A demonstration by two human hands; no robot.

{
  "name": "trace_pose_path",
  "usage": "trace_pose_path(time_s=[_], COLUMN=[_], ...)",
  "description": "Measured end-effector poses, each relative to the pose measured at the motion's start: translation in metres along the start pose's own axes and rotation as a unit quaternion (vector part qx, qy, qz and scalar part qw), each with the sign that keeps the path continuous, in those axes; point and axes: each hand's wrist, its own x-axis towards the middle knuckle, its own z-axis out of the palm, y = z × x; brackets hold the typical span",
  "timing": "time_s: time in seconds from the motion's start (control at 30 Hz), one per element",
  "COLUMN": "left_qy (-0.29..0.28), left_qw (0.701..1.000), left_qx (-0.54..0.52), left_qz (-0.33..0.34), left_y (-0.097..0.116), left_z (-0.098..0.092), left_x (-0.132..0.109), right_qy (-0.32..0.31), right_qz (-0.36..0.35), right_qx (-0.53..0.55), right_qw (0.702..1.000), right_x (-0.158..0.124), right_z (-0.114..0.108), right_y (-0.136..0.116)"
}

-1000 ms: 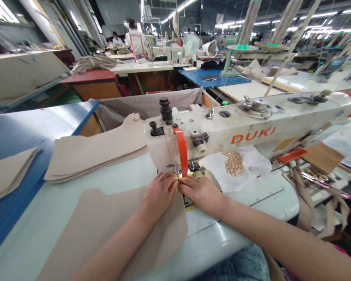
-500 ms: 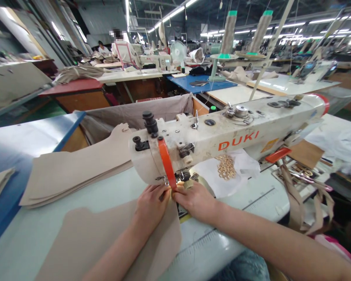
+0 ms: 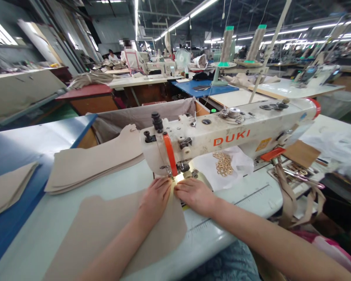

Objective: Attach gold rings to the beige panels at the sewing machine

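Note:
A beige fabric panel (image 3: 105, 230) lies on the pale sewing table, its far corner under the head of a white sewing machine (image 3: 199, 136). My left hand (image 3: 155, 195) rests on that corner, its fingers drawn together and holding the cloth left of the needle area. Close by on the right, my right hand (image 3: 195, 195) has its fingertips pinched at the fabric's edge. The machine's lamp lights the spot between them. An orange guard (image 3: 170, 154) stands just above my fingertips. The needle tip and the stitched edge are hidden.
A stack of beige panels (image 3: 93, 166) lies left of the machine head, with more folded panels (image 3: 10, 189) farther left. Gold metal rings (image 3: 223, 164) sit on white cloth behind my right hand. Scissors (image 3: 305, 178) and fabric strips (image 3: 286, 195) are at the right.
The view has shifted, so the machine's front end appears farther right. My hands remain at the needle area; my left fingers now look flatter and more extended over the cloth.

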Motion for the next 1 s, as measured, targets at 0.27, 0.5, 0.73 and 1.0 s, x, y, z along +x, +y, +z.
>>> trace_pose_path(time_s=[0.27, 0.5, 0.73, 1.0], left_qy=[-0.091, -0.075, -0.065, -0.041], left_qw=[0.995, 0.997, 0.998, 0.999], left_qx=[0.024, -0.004, 0.004, 0.021], left_qz=[0.025, 0.011, 0.003, 0.015], left_y=[0.002, 0.002, -0.003, -0.002], left_z=[-0.002, 0.0, 0.005, 0.001], left_x=[-0.013, -0.011, -0.013, -0.005], right_qy=[-0.018, -0.034, -0.034, -0.026], right_qz=[-0.025, -0.02, -0.017, 0.0], right_qx=[0.022, 0.023, 0.02, 0.031], right_qw=[0.999, 0.999, 0.999, 0.999], right_x=[0.0, 0.002, 0.004, 0.005], right_z=[0.0, -0.003, 0.001, 0.005], right_y=[0.001, 0.0, 0.001, 0.003])
